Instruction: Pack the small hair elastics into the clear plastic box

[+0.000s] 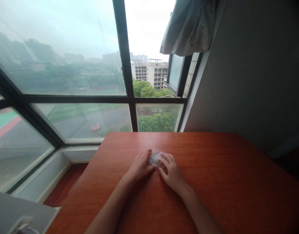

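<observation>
A small clear plastic packet with something pale inside lies on the reddish-brown wooden table, near its middle. My left hand rests on the table with its fingertips pinched on the packet's left edge. My right hand lies beside it, fingers curled over the packet's right side. Both hands touch the packet, which stays flat on the tabletop. What the packet holds is too small to make out.
A large window with dark frames fills the view beyond the table's far edge. A grey wall stands at the right, a bunched curtain hangs above. A white surface with a cable sits at lower left.
</observation>
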Tool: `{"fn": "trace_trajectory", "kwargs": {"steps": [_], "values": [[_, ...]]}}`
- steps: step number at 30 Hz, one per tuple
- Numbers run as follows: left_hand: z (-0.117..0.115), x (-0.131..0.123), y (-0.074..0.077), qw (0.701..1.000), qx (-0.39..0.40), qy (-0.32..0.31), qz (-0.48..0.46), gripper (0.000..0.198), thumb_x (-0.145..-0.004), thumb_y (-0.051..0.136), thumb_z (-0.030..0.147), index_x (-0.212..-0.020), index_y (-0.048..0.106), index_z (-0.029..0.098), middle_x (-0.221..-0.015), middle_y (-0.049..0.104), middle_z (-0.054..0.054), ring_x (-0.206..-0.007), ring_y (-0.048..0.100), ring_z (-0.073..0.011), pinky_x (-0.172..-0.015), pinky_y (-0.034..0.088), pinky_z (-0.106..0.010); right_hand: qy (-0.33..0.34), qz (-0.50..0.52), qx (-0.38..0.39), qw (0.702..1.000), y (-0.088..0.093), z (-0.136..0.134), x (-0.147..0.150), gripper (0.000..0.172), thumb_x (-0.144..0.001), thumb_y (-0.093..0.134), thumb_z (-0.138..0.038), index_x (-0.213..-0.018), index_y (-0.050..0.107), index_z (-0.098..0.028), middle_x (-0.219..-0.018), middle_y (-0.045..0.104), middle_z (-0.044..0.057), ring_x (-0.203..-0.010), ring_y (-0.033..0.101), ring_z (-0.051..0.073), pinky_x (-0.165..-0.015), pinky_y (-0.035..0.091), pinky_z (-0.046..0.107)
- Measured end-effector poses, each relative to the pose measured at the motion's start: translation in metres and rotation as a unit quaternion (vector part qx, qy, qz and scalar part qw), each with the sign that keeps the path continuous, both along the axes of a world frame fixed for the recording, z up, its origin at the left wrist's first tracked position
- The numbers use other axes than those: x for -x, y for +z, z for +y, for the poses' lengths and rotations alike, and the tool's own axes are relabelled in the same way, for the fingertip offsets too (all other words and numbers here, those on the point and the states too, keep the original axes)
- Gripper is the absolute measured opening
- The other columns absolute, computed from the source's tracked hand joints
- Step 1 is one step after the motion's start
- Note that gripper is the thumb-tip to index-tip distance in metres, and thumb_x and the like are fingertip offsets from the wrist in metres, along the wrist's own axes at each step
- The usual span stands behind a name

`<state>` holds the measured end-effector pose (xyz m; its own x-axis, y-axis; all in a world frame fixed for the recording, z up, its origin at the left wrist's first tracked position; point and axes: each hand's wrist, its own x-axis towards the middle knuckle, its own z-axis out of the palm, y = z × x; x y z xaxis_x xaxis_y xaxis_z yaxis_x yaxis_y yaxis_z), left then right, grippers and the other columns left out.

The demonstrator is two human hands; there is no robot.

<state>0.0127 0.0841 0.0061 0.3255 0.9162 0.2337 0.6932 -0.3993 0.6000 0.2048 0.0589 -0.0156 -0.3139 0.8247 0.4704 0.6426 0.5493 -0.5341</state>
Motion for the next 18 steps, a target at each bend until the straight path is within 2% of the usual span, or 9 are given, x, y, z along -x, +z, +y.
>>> {"fn": "trace_trajectory", "kwargs": {"steps": [3, 6, 9, 12, 15, 18], "values": [[0.000, -0.001, -0.003, 1.000, 0.001, -0.012, -0.026, 0.069, -0.071, 0.069, 0.023, -0.134, 0.043, 0.019, -0.124, 0.059, -0.012, -0.112, 0.055, -0.0273, -0.096, 0.043, -0.040, -0.017, -0.011, 0.003, 1.000, -0.004, 0.003, -0.002, 0.030, -0.079, 0.060, -0.020, -0.109, 0.062, -0.022, -0.143, 0.043, 0.010, -0.135, 0.034, 0.029, -0.110, 0.034, 0.050], [-0.002, -0.002, -0.004, 0.998, 0.028, -0.045, -0.036, 0.074, -0.069, 0.071, 0.024, -0.137, 0.041, 0.020, -0.118, 0.061, -0.011, -0.103, 0.058, -0.0255, -0.090, 0.046, -0.038, -0.034, -0.004, 0.025, 0.999, -0.008, 0.005, -0.006, 0.033, -0.078, 0.062, -0.025, -0.111, 0.059, -0.020, -0.149, 0.035, 0.012, -0.140, 0.026, 0.029, -0.112, 0.032, 0.050], [-0.002, -0.001, -0.005, 0.994, 0.066, -0.075, -0.046, 0.083, -0.067, 0.075, 0.025, -0.140, 0.037, 0.021, -0.103, 0.063, -0.004, -0.087, 0.060, -0.0197, -0.081, 0.048, -0.033, -0.031, 0.011, 0.052, 0.998, -0.008, 0.006, -0.011, 0.035, -0.078, 0.062, -0.025, -0.112, 0.057, -0.019, -0.141, 0.045, 0.013, -0.135, 0.035, 0.027, -0.111, 0.033, 0.046], [-0.001, 0.000, -0.008, 0.990, 0.099, -0.074, -0.062, 0.081, -0.069, 0.074, 0.029, -0.140, 0.036, 0.019, -0.092, 0.062, 0.000, -0.076, 0.058, -0.0153, -0.076, 0.049, -0.030, -0.014, 0.024, 0.074, 0.997, -0.002, 0.006, -0.015, 0.032, -0.076, 0.064, -0.026, -0.107, 0.059, -0.020, -0.136, 0.050, 0.012, -0.129, 0.043, 0.025, -0.109, 0.037, 0.043], [0.001, 0.000, -0.007, 0.991, 0.088, -0.077, -0.067, 0.078, -0.066, 0.077, 0.036, -0.135, 0.044, 0.020, -0.107, 0.059, -0.005, -0.086, 0.059, -0.0180, -0.078, 0.049, -0.030, 0.017, 0.027, 0.083, 0.996, 0.004, 0.004, -0.018, 0.037, -0.077, 0.065, -0.026, -0.113, 0.060, -0.022, -0.137, 0.049, 0.010, -0.128, 0.045, 0.025, -0.108, 0.037, 0.042], [0.000, -0.001, 0.001, 0.992, 0.067, -0.095, -0.055, 0.075, -0.062, 0.080, 0.038, -0.129, 0.051, 0.022, -0.123, 0.053, -0.009, -0.101, 0.057, -0.0228, -0.084, 0.048, -0.031, 0.050, 0.028, 0.085, 0.995, 0.007, 0.003, -0.017, 0.043, -0.076, 0.065, -0.027, -0.119, 0.059, -0.024, -0.137, 0.050, 0.010, -0.128, 0.045, 0.024, -0.108, 0.037, 0.042]]}}
